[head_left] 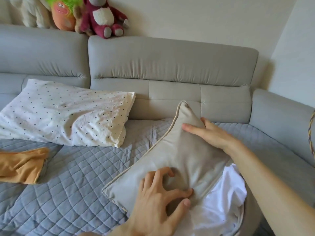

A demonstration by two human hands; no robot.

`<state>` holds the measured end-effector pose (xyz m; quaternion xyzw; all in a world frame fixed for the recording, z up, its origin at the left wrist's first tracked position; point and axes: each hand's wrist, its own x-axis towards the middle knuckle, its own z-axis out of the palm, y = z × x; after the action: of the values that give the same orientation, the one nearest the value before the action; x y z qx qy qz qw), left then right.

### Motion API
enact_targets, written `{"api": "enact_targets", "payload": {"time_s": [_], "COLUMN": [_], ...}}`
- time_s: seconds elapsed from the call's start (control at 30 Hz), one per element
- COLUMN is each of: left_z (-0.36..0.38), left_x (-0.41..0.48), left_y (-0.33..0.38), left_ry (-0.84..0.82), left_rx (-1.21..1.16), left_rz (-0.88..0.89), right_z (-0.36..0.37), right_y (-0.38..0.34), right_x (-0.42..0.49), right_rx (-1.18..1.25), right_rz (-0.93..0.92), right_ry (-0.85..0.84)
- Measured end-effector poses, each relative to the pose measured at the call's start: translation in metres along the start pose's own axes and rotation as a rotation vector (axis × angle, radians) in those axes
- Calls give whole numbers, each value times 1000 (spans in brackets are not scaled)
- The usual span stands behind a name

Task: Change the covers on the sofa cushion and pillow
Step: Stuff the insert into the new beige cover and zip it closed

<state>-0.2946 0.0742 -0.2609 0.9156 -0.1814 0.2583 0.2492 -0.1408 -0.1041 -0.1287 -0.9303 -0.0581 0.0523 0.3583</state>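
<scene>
Here both hands' fingers pinch the beige cushion cover (pixel 179 150), perhaps near its open edge

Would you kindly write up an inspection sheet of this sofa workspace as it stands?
Surface: blue quilted throw over the grey sofa.
Job's things: beige cushion with white insert showing at its open end; polka-dot pillow lying against the backrest; mustard cover crumpled at left.
Clutter: plush toys on the backrest.
Grippers: left hand pinches the cushion's fabric; right hand grips its far corner.
Cables: nothing seen.
Surroundings: plain wall.
</scene>
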Motion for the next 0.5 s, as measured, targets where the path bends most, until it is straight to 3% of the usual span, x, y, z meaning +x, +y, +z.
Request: {"api": "enact_targets", "payload": {"time_s": [0.07, 0.13, 0.23, 0.3, 0.37, 0.43, 0.5], "left_z": [-10, -24, -35, -39, -36, -33, -25], "left_x": [5, 20, 54, 76, 92, 101, 105], "left_y": [-7, -16, -36, -52, -64, -72, -80], "left_ry": [-6, -24, 115, -43, -276, -399, -401], "left_rx": [-41, -161, -225, -289, -513, -609, -553], "left_rz": [-80, -243, -513, -718, -826, -824, -783], "right_z": [3, 10, 23, 26, 26, 29, 31], "right_y": [-3, 5, 20, 27, 29, 26, 22], "right_x": [17, 35, 48, 45, 36, 22, 18], "right_rx": [201, 144, 139, 158, 106, -23, -87], "right_rz": [-1, -66, -128, -144, -108, -17, 62], "right_ry": [-225, -176, -73, 27, 194, 332, 378]}}
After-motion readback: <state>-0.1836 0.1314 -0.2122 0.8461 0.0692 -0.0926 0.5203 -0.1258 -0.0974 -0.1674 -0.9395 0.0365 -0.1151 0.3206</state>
